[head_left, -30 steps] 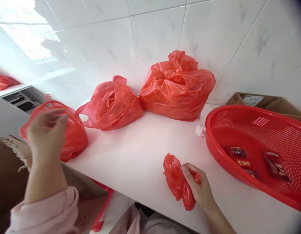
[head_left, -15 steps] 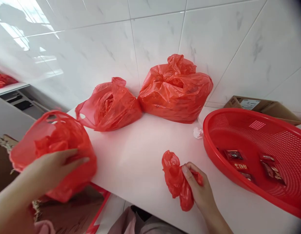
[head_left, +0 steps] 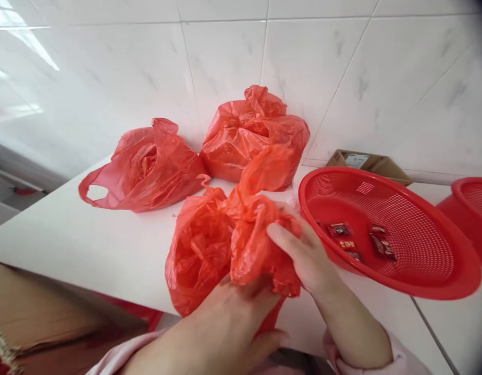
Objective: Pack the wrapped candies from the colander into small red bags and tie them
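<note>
A crumpled red plastic bag (head_left: 201, 250) sits at the front edge of the white counter (head_left: 88, 239), right before me. My left hand (head_left: 233, 307) grips its lower side from beneath. My right hand (head_left: 303, 250) is closed on a bunched red plastic bag (head_left: 260, 234) pressed against the first one. Two fuller red bags stand behind: one at the left (head_left: 147, 164), one against the tiled wall (head_left: 248, 133).
A round red mesh basket (head_left: 412, 271) holding several small dark red packets (head_left: 361, 242) lies at the right, with a second red basket (head_left: 471, 203) at the frame edge. A cardboard box (head_left: 366, 164) stands behind it. Another brown box (head_left: 41, 312) sits below the counter at left.
My left hand carried the red bag from the counter's left end to the middle front. My right hand lifted its bunched bag against it. The view swung right.
</note>
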Demonstrator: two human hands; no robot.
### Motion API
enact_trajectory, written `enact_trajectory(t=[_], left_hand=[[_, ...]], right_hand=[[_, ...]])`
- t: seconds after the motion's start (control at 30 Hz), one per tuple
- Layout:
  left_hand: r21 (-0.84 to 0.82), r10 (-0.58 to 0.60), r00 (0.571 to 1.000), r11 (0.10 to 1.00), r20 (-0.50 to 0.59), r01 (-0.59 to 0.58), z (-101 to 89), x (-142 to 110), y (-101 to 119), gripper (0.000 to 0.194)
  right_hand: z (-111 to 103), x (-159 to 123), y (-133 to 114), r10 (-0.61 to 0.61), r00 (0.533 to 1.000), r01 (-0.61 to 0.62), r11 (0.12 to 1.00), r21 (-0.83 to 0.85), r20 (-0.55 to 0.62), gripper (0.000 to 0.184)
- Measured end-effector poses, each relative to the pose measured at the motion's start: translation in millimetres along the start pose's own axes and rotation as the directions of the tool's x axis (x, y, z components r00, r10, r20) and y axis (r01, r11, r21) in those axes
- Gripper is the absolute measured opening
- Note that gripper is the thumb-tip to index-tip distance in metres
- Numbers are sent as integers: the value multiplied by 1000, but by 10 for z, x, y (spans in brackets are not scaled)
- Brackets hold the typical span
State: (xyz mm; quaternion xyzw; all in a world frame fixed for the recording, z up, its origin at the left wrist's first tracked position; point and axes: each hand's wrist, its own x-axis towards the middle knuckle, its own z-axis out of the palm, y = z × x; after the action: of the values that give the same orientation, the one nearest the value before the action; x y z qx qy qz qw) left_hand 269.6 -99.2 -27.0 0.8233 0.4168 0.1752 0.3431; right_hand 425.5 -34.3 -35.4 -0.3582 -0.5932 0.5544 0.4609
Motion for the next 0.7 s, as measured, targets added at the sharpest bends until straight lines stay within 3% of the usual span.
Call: enact_trajectory(t=[0.1,0.17,0.2,0.27,0.3,0.33,0.37,0.43,0.5,0.57,0.63,0.7], left_hand=[[-10,2,1000,1000,12,-2,-323,-204,-1,51],[-109,-108,983,990,-149,92,-578,-258,-147,31],[-167,-209,929,972,-306,163,-696,-243,-258,23],[-243,-330,693,944,-640,225,-883,-142,-517,33],[-209,-308,612,951,-728,229,-946,-71,-643,49],[-143,-269,591,957,-760,253,-986,2,-754,60],[-88,-248,611,956,-752,281,-1003,72,-838,62],[-47,-264,712,950,-651,309,-979,188,-904,44],[-162,-306,815,952,-492,260,-906,265,-835,26],[-357,-306,888,917,-344,178,-831,312,-690,19],[-530,-310,907,839,-283,121,-791,328,-555,17],[-641,-350,895,761,-275,101,-803,307,-492,16]], right_hand=[[73,42,189,67,995,-53,983,-175,73,31],[143,47,325,20,995,16,942,-336,102,29],[181,47,381,-25,991,79,905,-417,133,28],[253,47,452,-111,968,221,799,-559,224,28],[284,49,466,-139,953,282,735,-617,270,28],[312,54,467,-149,939,327,671,-666,311,29],[339,62,458,-149,925,364,609,-705,350,28],[409,90,416,-139,890,445,474,-760,435,24],[518,140,356,-118,826,558,312,-769,552,21],[665,216,298,-36,750,655,178,-735,660,21],[814,313,270,71,693,709,117,-696,717,19],[924,413,302,123,674,722,99,-684,729,15]])
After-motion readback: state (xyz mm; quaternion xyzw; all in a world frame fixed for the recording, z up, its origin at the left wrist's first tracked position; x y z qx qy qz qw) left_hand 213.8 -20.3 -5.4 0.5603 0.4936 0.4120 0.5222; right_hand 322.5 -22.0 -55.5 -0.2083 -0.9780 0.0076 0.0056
